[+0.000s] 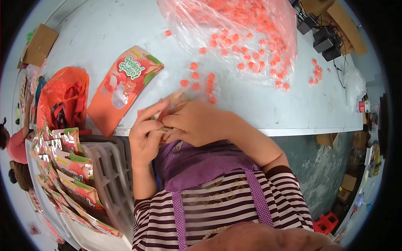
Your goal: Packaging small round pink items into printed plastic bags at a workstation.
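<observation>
Above my lap at the table's front edge, my left hand [144,136] grips a small printed pouch [175,99], seen nearly edge-on and mostly hidden by fingers. My right hand [199,121] lies over it from the other side, its fingers curled in against the pouch; what those fingertips pinch, if anything, is hidden. Just beyond my hands lie several loose clear-wrapped red candies [195,75]. To the left of them a flat red-orange candy pouch [127,77] with a fruit print rests on the table.
A big clear plastic bag [251,37] of red candies spreads over the far table [113,25]. More candies [316,72] lie to its right, near black power adapters [326,42]. At left stand a red plastic bag [63,96] and a plastic crate [106,167] with several filled pouches [77,167].
</observation>
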Motion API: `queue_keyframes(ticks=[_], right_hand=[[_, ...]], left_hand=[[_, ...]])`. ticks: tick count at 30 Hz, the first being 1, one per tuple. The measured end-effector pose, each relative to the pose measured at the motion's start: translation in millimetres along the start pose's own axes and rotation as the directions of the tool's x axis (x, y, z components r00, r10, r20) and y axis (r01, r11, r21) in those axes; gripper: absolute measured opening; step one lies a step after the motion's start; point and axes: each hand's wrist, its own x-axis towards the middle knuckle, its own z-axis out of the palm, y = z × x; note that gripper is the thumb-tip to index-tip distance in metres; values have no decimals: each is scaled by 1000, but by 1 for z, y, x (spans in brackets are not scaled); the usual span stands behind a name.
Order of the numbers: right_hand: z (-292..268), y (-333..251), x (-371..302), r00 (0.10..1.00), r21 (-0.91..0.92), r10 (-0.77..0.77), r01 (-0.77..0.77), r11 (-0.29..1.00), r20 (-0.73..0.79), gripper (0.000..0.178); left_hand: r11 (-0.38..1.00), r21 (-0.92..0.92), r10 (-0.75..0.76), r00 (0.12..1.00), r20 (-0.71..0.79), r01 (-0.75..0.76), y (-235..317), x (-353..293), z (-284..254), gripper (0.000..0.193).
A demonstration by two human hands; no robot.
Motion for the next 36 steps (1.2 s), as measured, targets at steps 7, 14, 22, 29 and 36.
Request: queue_keyframes(ticks=[7, 14, 22, 29, 36], right_hand=[[-39, 17, -9, 901, 206, -289, 365, 908, -322, 32], [-22, 95, -19, 963, -544, 145, -249, 801, -227, 71], [10, 92, -24, 974, -556, 69, -180, 811, -215, 65], [18, 92, -32, 951, -639, -31, -183, 747, -309, 25], [8, 93, -36, 808, -180, 154, -305, 935, -568, 12]], left_hand=[[997, -44, -62, 998, -8, 61, 4, 4, -8, 16], [998, -21, 45, 965, -257, -52, -1, 9, -19, 11], [978, 157, 171, 958, -232, -137, -1, 13, -12, 16], [991, 92, 120, 944, -308, -96, 10, 31, 14, 11], [963, 267, 54, 993, -106, -24, -15, 36, 21, 4]])
